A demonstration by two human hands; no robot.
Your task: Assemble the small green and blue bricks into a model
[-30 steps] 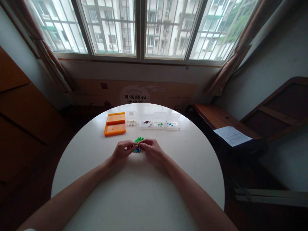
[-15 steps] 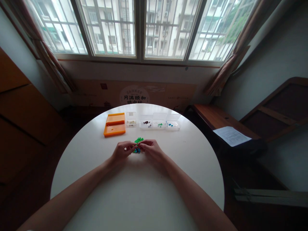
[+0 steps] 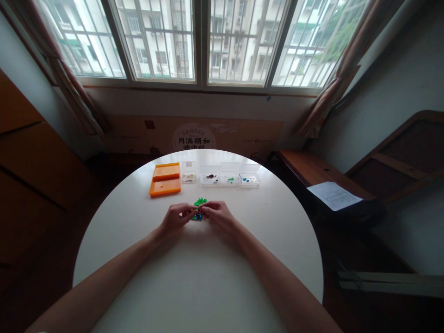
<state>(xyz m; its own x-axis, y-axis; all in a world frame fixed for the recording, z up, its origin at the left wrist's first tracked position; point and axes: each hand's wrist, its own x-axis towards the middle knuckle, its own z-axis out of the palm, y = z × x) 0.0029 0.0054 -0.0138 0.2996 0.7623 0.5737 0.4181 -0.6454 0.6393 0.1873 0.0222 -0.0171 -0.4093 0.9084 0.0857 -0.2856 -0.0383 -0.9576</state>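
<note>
Near the middle of the white round table (image 3: 204, 273), a small model of green and blue building blocks (image 3: 200, 202) stands between my hands. My left hand (image 3: 177, 215) is closed at its left side, thumb and forefinger pinched against it. From the right, my right hand (image 3: 219, 212) pinches at the same model, its fingertips almost meeting those of the left. The fingers cover part of the model, and any small piece between the fingertips is too small to make out.
Behind my hands lies an open orange case (image 3: 165, 187) with a tiny piece in it. To its right stand a small clear box (image 3: 189, 173) and a clear divided box (image 3: 229, 180) holding brown, green and blue pieces. A paper sheet (image 3: 333, 196) rests on a bench at right.
</note>
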